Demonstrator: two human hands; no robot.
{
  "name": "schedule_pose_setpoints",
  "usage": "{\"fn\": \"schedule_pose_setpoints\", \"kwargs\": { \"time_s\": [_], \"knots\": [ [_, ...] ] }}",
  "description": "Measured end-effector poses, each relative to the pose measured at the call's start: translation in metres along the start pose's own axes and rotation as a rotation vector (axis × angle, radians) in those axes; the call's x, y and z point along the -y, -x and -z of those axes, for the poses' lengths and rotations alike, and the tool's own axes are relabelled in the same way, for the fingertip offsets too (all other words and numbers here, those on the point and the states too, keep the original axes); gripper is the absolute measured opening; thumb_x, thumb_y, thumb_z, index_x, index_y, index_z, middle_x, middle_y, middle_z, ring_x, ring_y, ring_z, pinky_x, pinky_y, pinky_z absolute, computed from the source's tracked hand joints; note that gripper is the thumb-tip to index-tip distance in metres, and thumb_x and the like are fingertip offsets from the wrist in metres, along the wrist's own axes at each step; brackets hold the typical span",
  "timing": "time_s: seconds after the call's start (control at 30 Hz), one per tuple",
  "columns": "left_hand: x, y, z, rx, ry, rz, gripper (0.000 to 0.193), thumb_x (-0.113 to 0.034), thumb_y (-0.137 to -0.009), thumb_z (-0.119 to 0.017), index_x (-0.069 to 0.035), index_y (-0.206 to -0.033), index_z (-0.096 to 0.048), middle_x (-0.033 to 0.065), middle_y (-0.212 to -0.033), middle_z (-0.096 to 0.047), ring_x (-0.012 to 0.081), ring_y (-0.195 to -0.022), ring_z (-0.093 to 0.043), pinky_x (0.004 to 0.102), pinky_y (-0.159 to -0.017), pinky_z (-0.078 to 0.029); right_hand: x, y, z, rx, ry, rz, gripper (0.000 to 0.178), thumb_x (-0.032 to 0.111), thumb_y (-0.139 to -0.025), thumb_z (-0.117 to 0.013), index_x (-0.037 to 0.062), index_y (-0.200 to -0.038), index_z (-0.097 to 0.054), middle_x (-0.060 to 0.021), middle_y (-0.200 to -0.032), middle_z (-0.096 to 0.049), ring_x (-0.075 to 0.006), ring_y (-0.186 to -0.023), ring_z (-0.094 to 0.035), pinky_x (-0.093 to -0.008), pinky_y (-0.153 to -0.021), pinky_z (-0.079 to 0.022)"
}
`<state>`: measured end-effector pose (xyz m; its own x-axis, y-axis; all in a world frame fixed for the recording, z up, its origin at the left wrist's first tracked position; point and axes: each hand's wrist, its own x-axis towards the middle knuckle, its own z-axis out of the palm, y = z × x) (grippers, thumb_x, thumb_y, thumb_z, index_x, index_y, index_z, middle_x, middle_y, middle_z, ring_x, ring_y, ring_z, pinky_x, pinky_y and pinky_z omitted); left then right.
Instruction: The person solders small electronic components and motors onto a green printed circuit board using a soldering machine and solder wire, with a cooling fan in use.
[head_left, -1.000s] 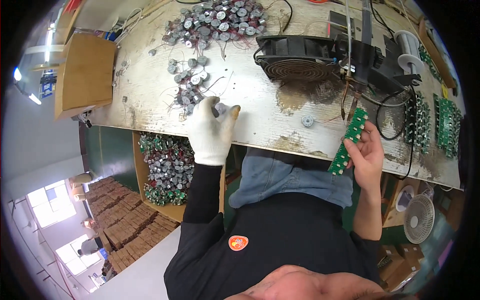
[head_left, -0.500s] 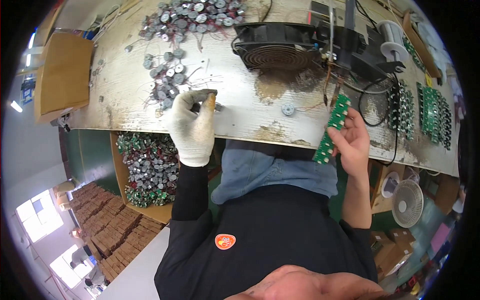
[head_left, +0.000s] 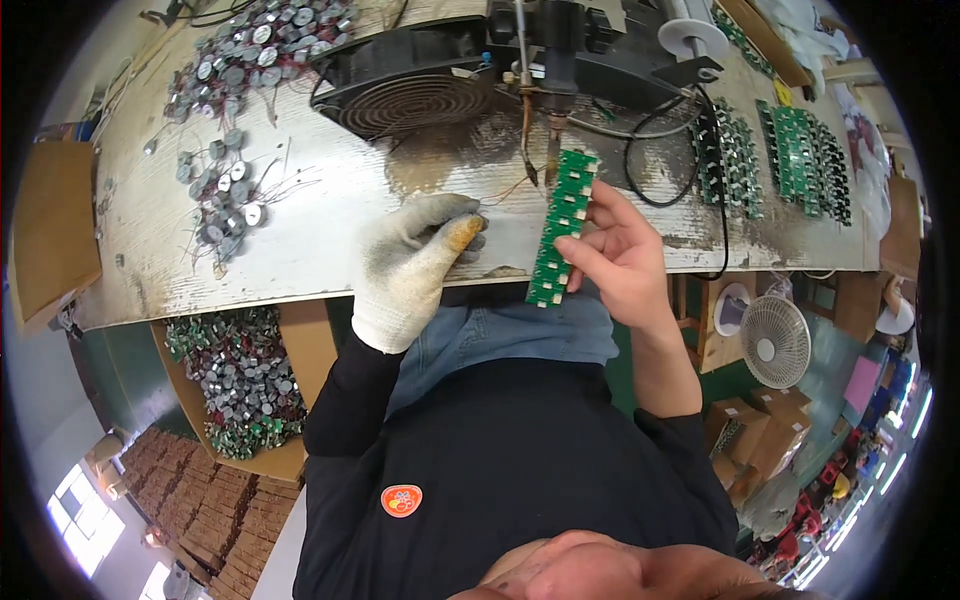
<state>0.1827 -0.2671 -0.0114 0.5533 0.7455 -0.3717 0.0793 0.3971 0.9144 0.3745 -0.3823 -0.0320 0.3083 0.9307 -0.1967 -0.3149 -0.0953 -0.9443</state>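
Observation:
My left hand (head_left: 410,250) wears a whitish knitted glove with a yellow-brown stained thumb. Its fingers are closed together just above the table's near edge, where thin reddish wires (head_left: 508,190) come out from the fingertips. The small round metal motor on those wires is hidden behind the glove. In my bare right hand (head_left: 622,255) is a long narrow green circuit board (head_left: 562,230), pinched between thumb and fingers and tilted upright. Its top end is close under the metal tip (head_left: 553,150) of a soldering fixture.
Loose round motors with wires (head_left: 225,195) lie left, with a bigger pile (head_left: 265,50) behind. A black fan (head_left: 410,95) stands mid-table. Several green boards (head_left: 795,150) are lined up right. An open carton of parts (head_left: 285,455) sits below left, a white fan (head_left: 776,342) below right.
My left hand has moved right from the loose motors to the single motor, now covered by the glove. The right hand still holds the board. The whole view has shifted, moving the scene leftward.

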Motion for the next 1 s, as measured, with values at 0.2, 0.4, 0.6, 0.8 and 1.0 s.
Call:
{"fn": "schedule_pose_setpoints", "kwargs": {
  "time_s": [0.2, 0.4, 0.6, 0.8, 1.0],
  "knots": [
    [0.003, -0.008, -0.011, 0.093, -0.275, -0.172, 0.018, -0.006, -0.09, -0.061, 0.007, -0.102, -0.065, 0.0093, -0.092, -0.066, 0.0131, -0.081, -0.063, 0.024, -0.072, -0.05, 0.001, 0.006, -0.006, 0.008, 0.001, -0.034, 0.057, -0.007, -0.084, -0.063, -0.0053, -0.135, -0.037, -0.0133, -0.107, -0.06, -0.0097, -0.071, -0.062, -0.0198, -0.052, -0.048],
    [0.001, -0.007, -0.017, 0.089, -0.354, -0.211, 0.014, -0.007, -0.089, -0.062, 0.007, -0.094, -0.065, 0.0074, -0.087, -0.063, 0.0108, -0.075, -0.06, 0.0226, -0.067, -0.047, 0.0, 0.003, -0.003, 0.02, -0.017, -0.054, 0.056, -0.006, -0.085, -0.062, -0.0046, -0.135, -0.037, -0.0137, -0.108, -0.06, -0.01, -0.072, -0.063, -0.0197, -0.052, -0.048],
    [0.008, -0.011, -0.019, 0.021, -0.409, -0.175, 0.016, -0.012, -0.087, -0.064, 0.004, -0.091, -0.066, 0.0093, -0.081, -0.063, 0.0144, -0.071, -0.06, 0.026, -0.065, -0.047, 0.0, 0.006, -0.005, 0.036, 0.01, -0.031, 0.056, -0.006, -0.085, -0.062, -0.0057, -0.135, -0.037, -0.0141, -0.108, -0.06, -0.0105, -0.073, -0.064, -0.0198, -0.052, -0.049],
    [0.005, -0.013, -0.029, 0.017, 0.068, 0.086, 0.021, -0.015, -0.09, -0.063, 0.006, -0.09, -0.063, 0.0077, -0.079, -0.065, 0.0096, -0.068, -0.058, 0.0232, -0.061, -0.046, 0.001, 0.008, -0.009, 0.05, -0.026, -0.003, 0.056, -0.006, -0.085, -0.063, -0.0062, -0.134, -0.036, -0.014, -0.107, -0.06, -0.0105, -0.072, -0.063, -0.0199, -0.052, -0.049],
    [0.003, -0.018, -0.033, 0.011, -0.009, 0.011, 0.022, -0.015, -0.088, -0.063, 0.006, -0.088, -0.062, 0.0073, -0.076, -0.065, 0.0086, -0.069, -0.059, 0.0233, -0.06, -0.047, 0.004, 0.01, -0.01, 0.058, 0.016, -0.02, 0.055, -0.006, -0.085, -0.062, -0.0062, -0.134, -0.037, -0.0128, -0.106, -0.06, -0.0098, -0.072, -0.063, -0.02, -0.052, -0.049]
  ]
}}
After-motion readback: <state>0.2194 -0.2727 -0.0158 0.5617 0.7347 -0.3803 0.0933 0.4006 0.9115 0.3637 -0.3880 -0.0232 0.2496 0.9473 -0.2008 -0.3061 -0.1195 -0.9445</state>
